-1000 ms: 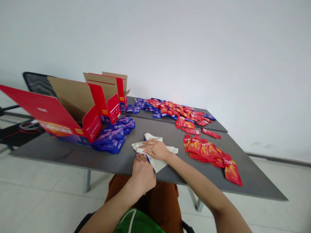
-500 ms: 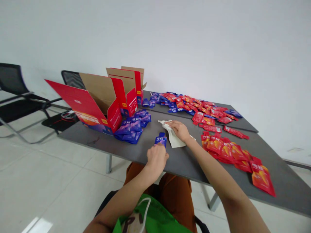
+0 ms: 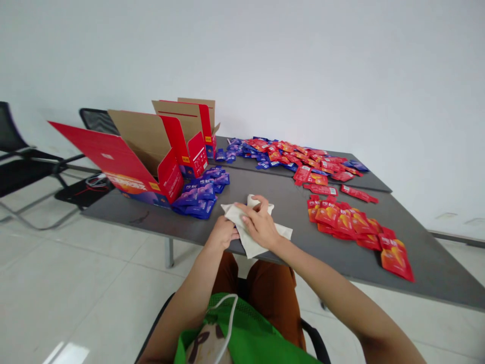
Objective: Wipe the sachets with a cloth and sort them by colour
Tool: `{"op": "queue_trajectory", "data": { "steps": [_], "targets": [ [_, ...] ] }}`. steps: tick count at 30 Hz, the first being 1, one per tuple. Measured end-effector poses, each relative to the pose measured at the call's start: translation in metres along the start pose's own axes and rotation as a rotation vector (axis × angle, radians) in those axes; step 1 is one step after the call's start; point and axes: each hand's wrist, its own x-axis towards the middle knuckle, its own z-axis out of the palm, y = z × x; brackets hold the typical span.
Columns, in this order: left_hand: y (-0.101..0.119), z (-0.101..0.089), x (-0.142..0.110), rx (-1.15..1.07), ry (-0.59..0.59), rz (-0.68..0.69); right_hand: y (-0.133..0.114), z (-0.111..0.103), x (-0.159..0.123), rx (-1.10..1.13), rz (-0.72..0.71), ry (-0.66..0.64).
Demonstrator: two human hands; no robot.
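Note:
My left hand point(image 3: 223, 233) is curled at the near table edge, its fingers pressed against the left side of a white cloth point(image 3: 281, 233). What it grips is hidden by the cloth. My right hand point(image 3: 259, 225) lies on top of the cloth with the fingers bent and pinching its folds. A stack of blue packets point(image 3: 200, 194) lies just left of the hands, and a row of red packets point(image 3: 352, 222) lies to the right. No loose blue packet shows near my hands.
Open red cardboard boxes point(image 3: 151, 151) stand at the left of the grey table point(image 3: 295, 202). A mixed heap of red and blue packets point(image 3: 295, 159) covers the far side. Black chairs point(image 3: 22, 162) stand on the floor to the left. A white wall is behind.
Half a second ago my left hand held a blue packet clear of the cloth. Now both hands are together at the cloth, which lies nearer the table edge, and the packet is out of sight.

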Motion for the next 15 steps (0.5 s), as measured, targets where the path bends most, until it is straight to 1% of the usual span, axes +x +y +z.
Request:
{"op": "queue_trajectory", "data": {
  "steps": [2,4,7,9,12,15],
  "targets": [
    [-0.001,0.0,-0.002,-0.017,-0.033,0.022,-0.001,0.011,-0.003,-0.065,-0.065,-0.116],
    [-0.001,-0.003,-0.002,-0.014,-0.079,0.033,-0.001,0.016,-0.003,-0.156,-0.055,-0.169],
    [-0.001,-0.009,0.0,-0.026,-0.105,0.013,0.003,0.015,0.005,-0.287,0.072,-0.229],
    [0.0,-0.011,0.001,-0.028,-0.095,-0.005,0.008,0.011,0.015,-0.322,0.134,-0.314],
    [0.002,-0.01,0.001,-0.001,-0.109,-0.019,0.024,0.003,0.032,-0.355,0.217,-0.419],
    [0.003,-0.007,0.0,0.024,-0.079,-0.038,0.044,-0.003,0.047,-0.447,0.318,-0.449]
  ]
}}
